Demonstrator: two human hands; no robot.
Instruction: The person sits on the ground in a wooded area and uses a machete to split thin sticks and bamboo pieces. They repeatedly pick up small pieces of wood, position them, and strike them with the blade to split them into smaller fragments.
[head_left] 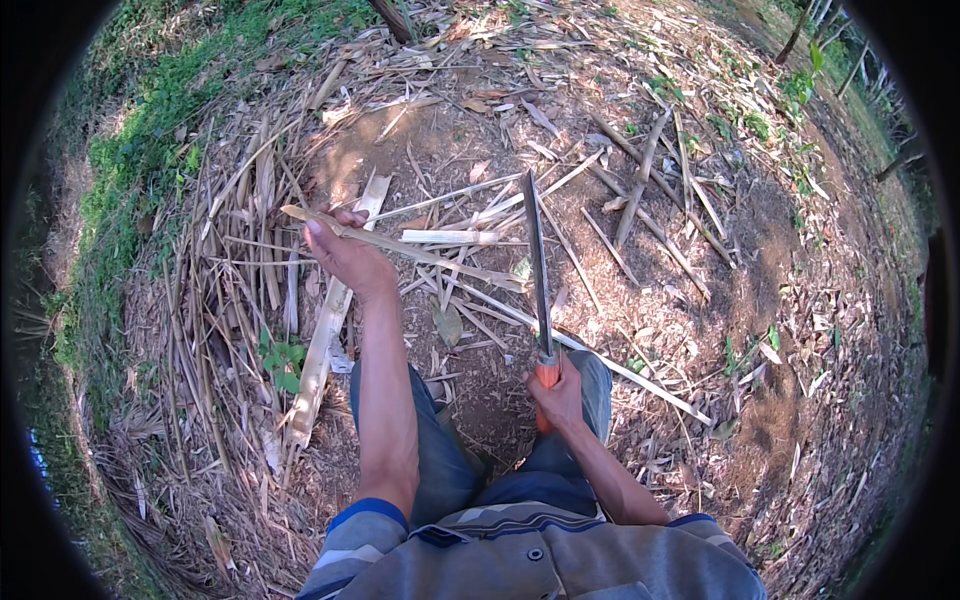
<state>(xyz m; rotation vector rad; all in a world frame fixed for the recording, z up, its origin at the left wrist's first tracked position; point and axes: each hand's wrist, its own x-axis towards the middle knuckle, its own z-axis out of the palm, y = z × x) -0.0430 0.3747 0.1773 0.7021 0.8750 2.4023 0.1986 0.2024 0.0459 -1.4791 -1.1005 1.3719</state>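
Observation:
My left hand point(350, 255) is closed around a split strip of pale wood, bamboo-like point(440, 260), which slants from left of my fingers down to the right in front of me. In my right hand point(560, 400), over my right thigh, I grip a machete by its orange-red handle point(546, 374). Its long dark blade point(538, 260) points away from me, with the far end of the strip just left of the blade. I cannot tell whether the two touch. Beneath my left wrist, a wide pale plank-like strip point(325, 345) lies on the ground.
A short whitish split piece point(450, 237) and a long thin strip point(630, 375) lie among shavings ahead. Several brown sticks point(640, 185) are scattered at the far right. Dry stalks point(195, 330) are heaped on the left, near green plants point(150, 160). A thin trunk point(392, 18) stands at the far edge.

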